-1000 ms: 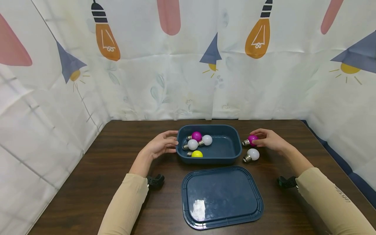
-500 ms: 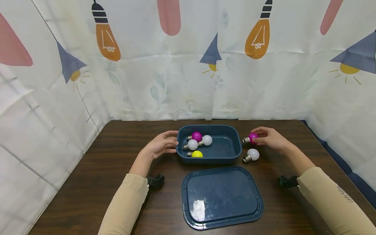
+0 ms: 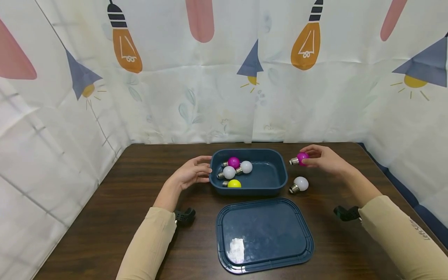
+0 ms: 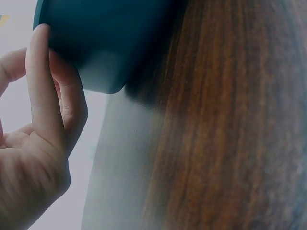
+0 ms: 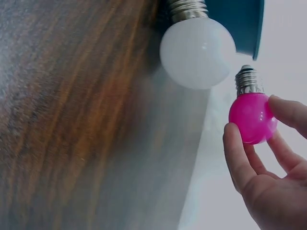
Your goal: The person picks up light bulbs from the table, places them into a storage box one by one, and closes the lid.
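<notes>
Between its thumb and fingertips, my right hand (image 3: 323, 158) pinches a magenta light bulb (image 5: 252, 117) by its globe, the screw base pointing left toward the box. A white light bulb (image 3: 301, 184) lies on the table just nearer than that hand. My left hand (image 3: 192, 171) touches the left end of a dark blue box (image 3: 248, 191) with extended fingers; in the left wrist view a fingertip meets the box (image 4: 103, 67) near its rim. Inside the box lie another magenta bulb (image 3: 233, 162), two white bulbs (image 3: 246, 167) and a yellow bulb (image 3: 234, 183), grouped toward the left.
A dark blue lid (image 3: 265, 235) lies flat on the wooden table (image 3: 168, 249) in front of the box. Behind the table's far edge hangs a white curtain (image 3: 224, 97) with printed lamps and bulbs.
My right hand has moved slightly back and to the right, carrying the magenta bulb a little away from the white one. The left hand and the box stay in place.
</notes>
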Demonstrator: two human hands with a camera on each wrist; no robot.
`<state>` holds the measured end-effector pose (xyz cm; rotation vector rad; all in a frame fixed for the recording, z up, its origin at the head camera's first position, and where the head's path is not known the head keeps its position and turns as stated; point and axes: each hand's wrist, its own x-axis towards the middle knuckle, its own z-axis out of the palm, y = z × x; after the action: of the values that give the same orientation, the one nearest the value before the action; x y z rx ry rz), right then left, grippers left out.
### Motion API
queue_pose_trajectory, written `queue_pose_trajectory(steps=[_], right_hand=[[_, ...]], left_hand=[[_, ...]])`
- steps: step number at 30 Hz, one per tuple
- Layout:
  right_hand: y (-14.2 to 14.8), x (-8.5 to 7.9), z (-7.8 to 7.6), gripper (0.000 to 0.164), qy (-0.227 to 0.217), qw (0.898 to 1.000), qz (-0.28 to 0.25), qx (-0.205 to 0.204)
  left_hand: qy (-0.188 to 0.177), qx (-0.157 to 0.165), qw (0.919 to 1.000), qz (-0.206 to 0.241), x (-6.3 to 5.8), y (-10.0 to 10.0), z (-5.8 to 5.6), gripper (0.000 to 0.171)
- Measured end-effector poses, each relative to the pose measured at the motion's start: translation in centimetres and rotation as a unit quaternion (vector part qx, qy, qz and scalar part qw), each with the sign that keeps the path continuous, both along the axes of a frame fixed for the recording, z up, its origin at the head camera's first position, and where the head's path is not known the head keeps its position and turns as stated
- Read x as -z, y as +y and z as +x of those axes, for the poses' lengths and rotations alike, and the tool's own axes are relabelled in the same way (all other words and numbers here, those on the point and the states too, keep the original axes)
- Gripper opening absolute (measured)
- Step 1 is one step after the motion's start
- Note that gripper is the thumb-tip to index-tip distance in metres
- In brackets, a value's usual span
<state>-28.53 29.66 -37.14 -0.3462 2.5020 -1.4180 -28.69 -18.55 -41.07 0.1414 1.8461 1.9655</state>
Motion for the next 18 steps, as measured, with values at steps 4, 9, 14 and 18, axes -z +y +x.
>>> queue_pose_trajectory(steps=[4, 9, 14, 18], right_hand=[[-0.2, -0.9, 0.1, 0.055, 0.007, 1.0, 0.011, 0.001], [-0.6, -1.9, 0.2, 0.053, 0.011, 1.0, 0.011, -0.003], [-1.0, -2.7, 0.2, 0.053, 0.017, 1.0, 0.021, -0.008], [-1.5, -3.2, 0.2, 0.052, 0.02, 0.999, 0.023, -0.011]], left_hand=[[0.002, 0.0, 1.0, -0.001, 0.1, 0.0, 0.0, 0.062], [0.002, 0.001, 1.0, -0.002, 0.0, -0.1, 0.0, 0.063], [0.004, 0.002, 1.0, -0.005, 0.0, -0.1, -0.1, 0.062], [0.003, 0.002, 1.0, -0.002, 0.2, -0.1, -0.1, 0.063]])
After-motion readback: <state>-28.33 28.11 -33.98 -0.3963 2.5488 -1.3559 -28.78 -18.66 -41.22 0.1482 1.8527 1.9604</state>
